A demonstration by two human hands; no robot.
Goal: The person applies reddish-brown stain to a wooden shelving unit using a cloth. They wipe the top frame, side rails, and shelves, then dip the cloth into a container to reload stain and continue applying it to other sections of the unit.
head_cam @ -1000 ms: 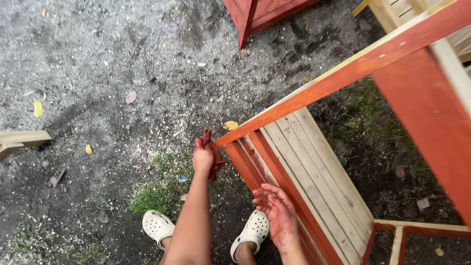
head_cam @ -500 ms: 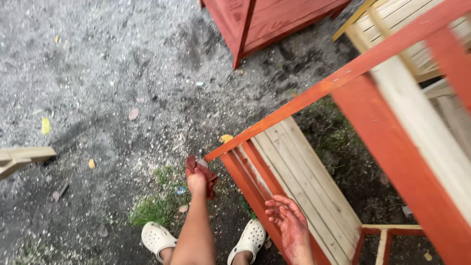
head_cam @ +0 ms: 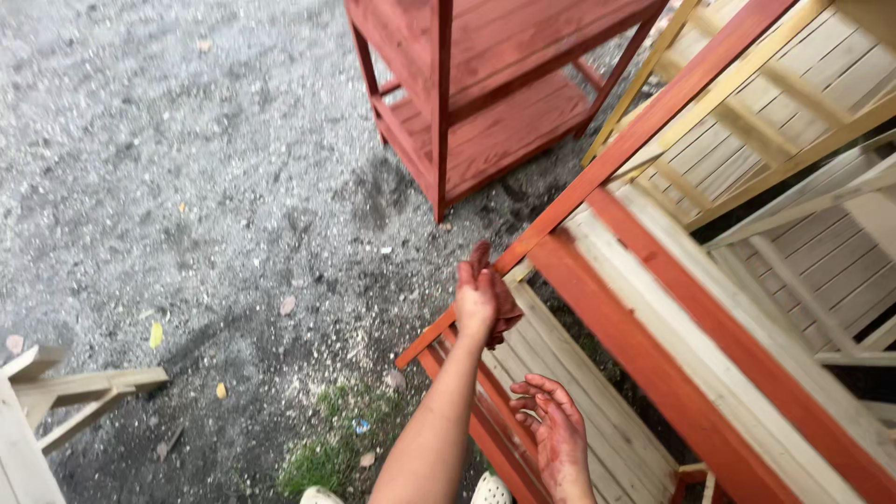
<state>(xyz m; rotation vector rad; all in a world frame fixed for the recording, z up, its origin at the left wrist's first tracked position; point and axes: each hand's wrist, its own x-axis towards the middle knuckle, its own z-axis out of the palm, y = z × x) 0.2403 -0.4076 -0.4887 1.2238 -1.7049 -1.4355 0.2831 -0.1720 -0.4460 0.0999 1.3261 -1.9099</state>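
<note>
My left hand [head_cam: 478, 301] grips a red-stained rag [head_cam: 504, 313] and presses it against the sloping orange-red rail [head_cam: 597, 173] of a wooden shelf frame. My right hand [head_cam: 557, 432], smeared with red stain, hovers open and empty just below, over the frame's pale unpainted slats [head_cam: 569, 373]. A second stained lower rail [head_cam: 485, 420] runs between my two hands.
A fully red-stained shelf unit [head_cam: 485, 84] stands at the top centre on the gravel ground [head_cam: 187, 187]. Unpainted pale wooden frames [head_cam: 803, 168] fill the right side. Another bare wooden piece [head_cam: 56, 392] pokes in at the lower left. A grass patch [head_cam: 336, 448] lies by my feet.
My left hand with the rag has slid up along the rail. The view has lifted, bringing the red shelf unit into sight; my right hand stays open below.
</note>
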